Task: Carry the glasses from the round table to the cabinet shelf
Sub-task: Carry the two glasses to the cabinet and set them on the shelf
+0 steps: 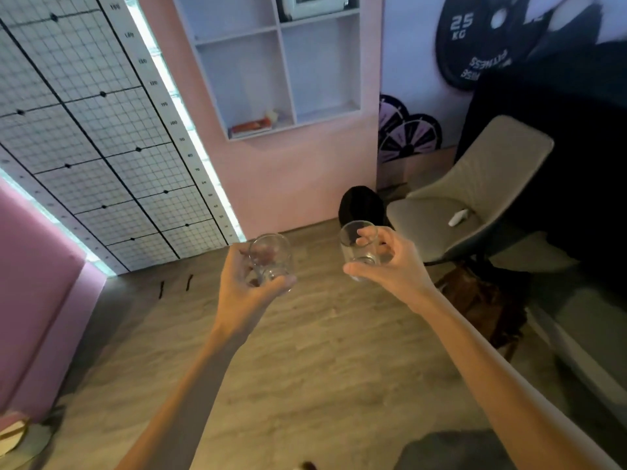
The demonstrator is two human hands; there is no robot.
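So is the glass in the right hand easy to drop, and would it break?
Probably fragile: the clear glass tumbler looks thin-walled, and the floor below looks hard. Likely slippery too, being smooth; the right hand holds it with fingertips and thumb. It seems light, since it looks empty.

I have both arms stretched forward, centre frame. Left hand (244, 290) grips the left glass (271, 257). Right hand (397, 269) pinches the right glass (356, 245).
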